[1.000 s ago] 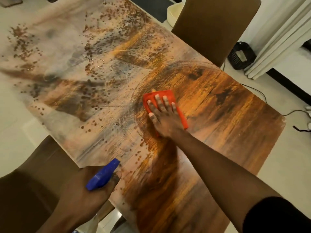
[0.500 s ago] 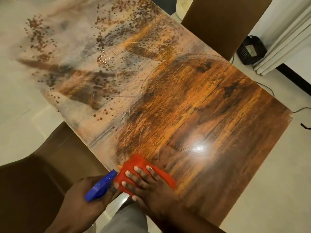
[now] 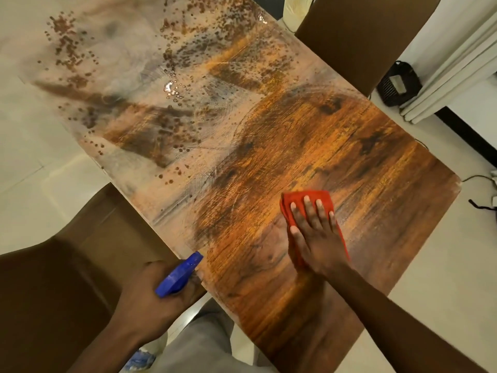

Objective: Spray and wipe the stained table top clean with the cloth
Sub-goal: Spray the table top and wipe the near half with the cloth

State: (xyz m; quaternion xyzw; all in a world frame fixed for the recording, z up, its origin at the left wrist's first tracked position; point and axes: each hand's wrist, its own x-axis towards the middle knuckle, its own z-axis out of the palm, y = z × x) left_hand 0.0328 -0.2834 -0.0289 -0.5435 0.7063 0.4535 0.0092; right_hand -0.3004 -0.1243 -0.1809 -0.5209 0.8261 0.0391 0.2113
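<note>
While our right hand (image 3: pixel 314 238) presses straight-fingered on the folded red cloth (image 3: pixel 304 201), near right of the wood-grain table top (image 3: pixel 376 170), we'd best overlap strokes toward its spotted far half (left hand (image 3: pixel 150 300) grips blue plastic sprayer (image 3: pixel 178 274))

Warm dim light, perhaps wide-angle bowing
</note>
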